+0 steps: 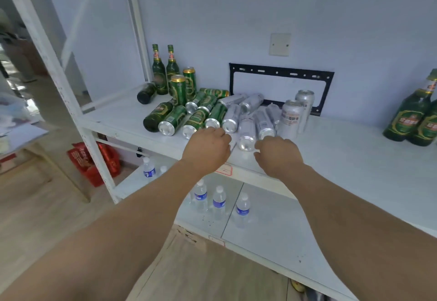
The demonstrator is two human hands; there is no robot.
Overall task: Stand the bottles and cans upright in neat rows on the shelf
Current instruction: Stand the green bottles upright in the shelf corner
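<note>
Our left hand (208, 149) and right hand (279, 156) hover loosely curled, holding nothing, just before the toppled cans (247, 130) on the shelf (354, 158) — probably light, slick, easily dented — so we grip mid-body.

nothing can be read with certainty. the upright silver can (291, 119) carries dark characters on its label, too blurred to make out. the green bottles (411, 113) and green cans (178, 90) bear gold-and-red labels, and the water bottles (219, 202) blue ones, all illegible. the red bag (88, 158) shows pale, unreadable characters.
</note>
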